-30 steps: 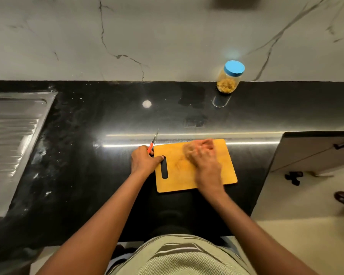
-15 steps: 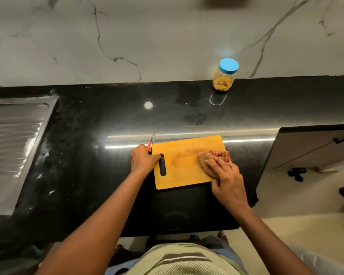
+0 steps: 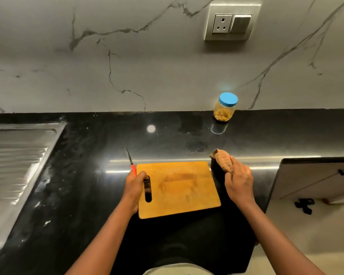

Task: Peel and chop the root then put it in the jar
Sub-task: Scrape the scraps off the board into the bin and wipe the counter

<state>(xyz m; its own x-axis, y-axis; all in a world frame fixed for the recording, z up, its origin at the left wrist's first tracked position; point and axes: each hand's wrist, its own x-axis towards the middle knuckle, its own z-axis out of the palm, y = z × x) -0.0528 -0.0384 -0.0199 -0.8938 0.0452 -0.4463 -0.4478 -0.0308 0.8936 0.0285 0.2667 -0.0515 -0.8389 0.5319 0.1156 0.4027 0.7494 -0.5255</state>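
Starting at the left, the sink drainer (image 3: 18,155) sits well apart from the action on the dark worktop (image 3: 87,195).

Next comes the knife (image 3: 131,164), and my left hand (image 3: 134,187) has its grip closed round the red handle. The blade's long axis runs away from me, with the tip aimed at the back wall and leaning a touch left. That hand sits at the board's left edge, thumb by the slot.

The board (image 3: 179,189) lies flat with its long side across my view. It's bare apart from a faint stain, with no root or peel that I can see.

Just off the board's far right corner is a tan ribbed wad (image 3: 222,160), and I can't tell if it's a cloth or a scrubber. My right hand (image 3: 239,180) has its grip curled on the near end, and the pointed end faces away and left.

Back against the wall, the jar (image 3: 224,110) stands upright with its blue lid (image 3: 228,99) on. It holds yellowish chopped bits in its lower part, and I take those to be the root.

So I judge that the peeling, chopping and filling are done. What's left looks like clean-up and setting the knife down.

At the far right, a cabinet door (image 3: 316,175) hangs open.
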